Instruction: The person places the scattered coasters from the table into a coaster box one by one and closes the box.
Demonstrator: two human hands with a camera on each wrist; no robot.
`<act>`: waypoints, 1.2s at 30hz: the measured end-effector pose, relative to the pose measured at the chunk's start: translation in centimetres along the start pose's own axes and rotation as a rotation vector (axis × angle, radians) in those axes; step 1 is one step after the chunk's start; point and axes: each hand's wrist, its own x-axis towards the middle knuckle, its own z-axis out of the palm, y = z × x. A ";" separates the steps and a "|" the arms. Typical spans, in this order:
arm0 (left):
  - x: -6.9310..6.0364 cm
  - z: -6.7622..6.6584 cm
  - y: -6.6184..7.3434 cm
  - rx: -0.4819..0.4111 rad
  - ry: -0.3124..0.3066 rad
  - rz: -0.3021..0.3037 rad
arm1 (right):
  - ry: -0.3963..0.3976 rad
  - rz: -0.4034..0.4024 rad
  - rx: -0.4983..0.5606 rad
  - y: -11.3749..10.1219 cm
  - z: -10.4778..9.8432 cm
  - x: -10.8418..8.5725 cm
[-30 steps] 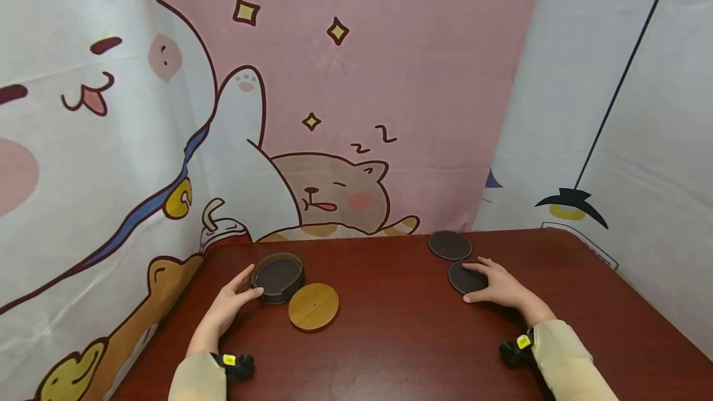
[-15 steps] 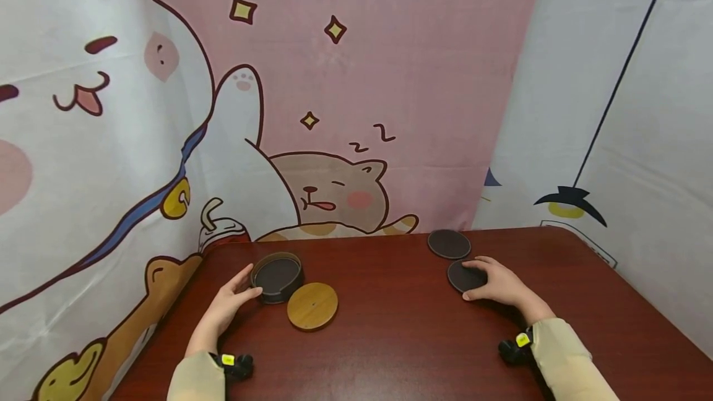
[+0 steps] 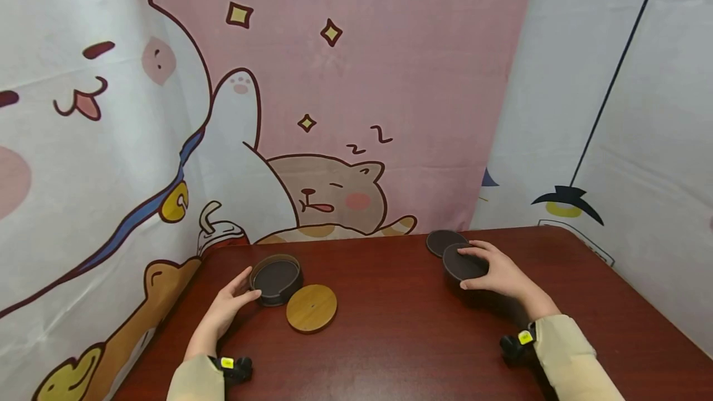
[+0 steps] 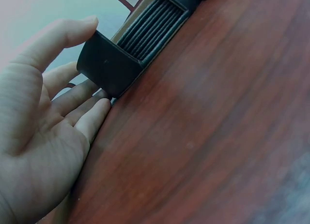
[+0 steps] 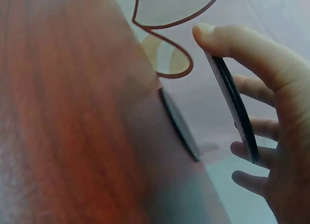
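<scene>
In the head view my left hand (image 3: 224, 305) holds the left side of a round black coaster holder (image 4: 106, 62), thumb at the near side and fingers behind. Through its side slot, the left wrist view shows a stack of dark coasters (image 4: 152, 28). A round wooden disc (image 3: 312, 308) lies at the holder's front right. On the right, my right hand (image 3: 498, 271) pinches a black round coaster (image 3: 458, 260) by its edges, raised above the table; whether it is one layer or two I cannot tell. Another black coaster (image 3: 442, 241) lies flat behind it.
A reddish-brown wooden table (image 3: 384, 327) carries everything. Cartoon-printed cloth (image 3: 390, 79) hangs behind its far edge and along the left side. A pale wall covering (image 3: 657, 172) stands along the right side.
My right hand has lifted the black coaster off the table, up and slightly left, so it now partly overlaps the far coaster in view. My left hand keeps its place at the holder.
</scene>
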 end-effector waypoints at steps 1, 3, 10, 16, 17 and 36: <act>0.0 0.0 -0.1 0.005 -0.004 0.005 | 0.007 -0.004 0.000 -0.2 -0.2 0.0; 0.1 0.1 -0.2 -0.001 -0.002 0.003 | 0.017 -0.010 -0.004 -0.5 -0.4 0.0; 0.0 0.1 -0.4 -0.013 0.001 -0.007 | 0.027 -0.050 -0.018 -1.7 -0.7 0.0; -0.2 0.1 -0.4 -0.016 0.002 -0.012 | 0.036 -0.079 -0.041 -2.7 -0.9 0.0; -0.2 0.1 -0.4 -0.014 0.000 -0.009 | 0.035 -0.083 -0.042 -2.9 -0.9 0.0; -0.2 0.0 0.2 -0.008 -0.010 -0.001 | -0.023 -0.121 0.026 -4.8 0.3 1.9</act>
